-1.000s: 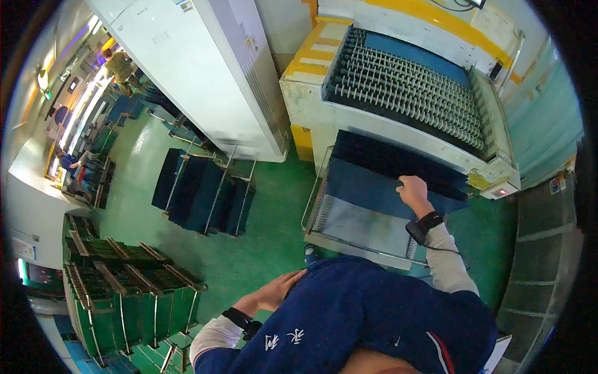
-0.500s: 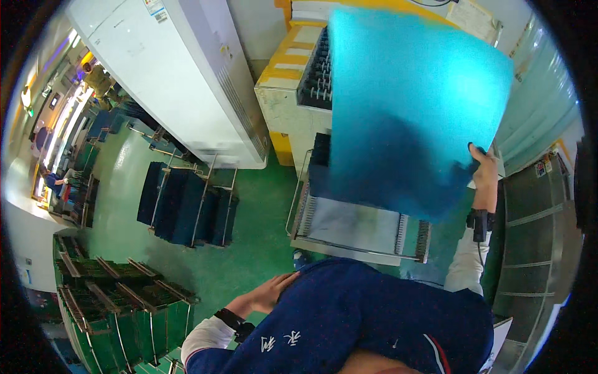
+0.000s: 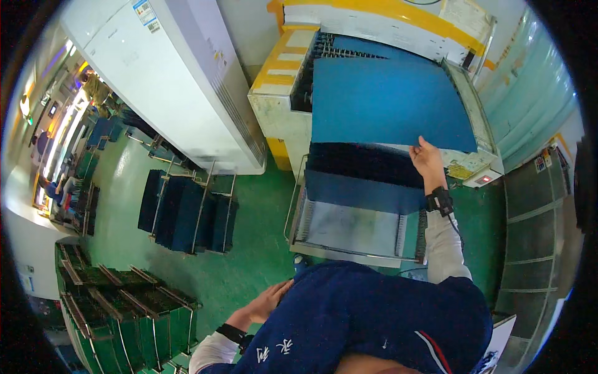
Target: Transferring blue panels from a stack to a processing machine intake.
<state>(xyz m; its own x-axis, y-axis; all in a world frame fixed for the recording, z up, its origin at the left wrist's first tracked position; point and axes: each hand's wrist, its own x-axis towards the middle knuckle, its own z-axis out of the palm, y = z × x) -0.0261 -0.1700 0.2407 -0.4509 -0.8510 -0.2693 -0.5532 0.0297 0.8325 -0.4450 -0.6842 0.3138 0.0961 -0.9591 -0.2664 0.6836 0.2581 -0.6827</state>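
My right hand [image 3: 428,161] grips the near edge of a large flat blue panel [image 3: 386,100], right of that edge's middle. The panel lies nearly level over the roller bed [image 3: 327,47] of a machine, and its near side overhangs the machine's front. Farther back, a second blue panel [image 3: 374,45] rests on the rollers, partly covered by the first. Below the held panel, several dark blue panels [image 3: 361,187] stand in a slotted rack [image 3: 355,250]. My left hand [image 3: 268,303] rests against my side with its fingers stretched out, holding nothing.
At the left stands a tall white cabinet unit [image 3: 156,75]. Racks of dark panels [image 3: 187,212] and green panels [image 3: 124,324] stand on the green floor. A grey metal shelf [image 3: 532,230] and a translucent curtain [image 3: 529,81] are at the right. People work far left.
The held panel was raised and tilted, and has come down flatter over the rollers. My right hand has moved left with its edge. My left hand stays at my side.
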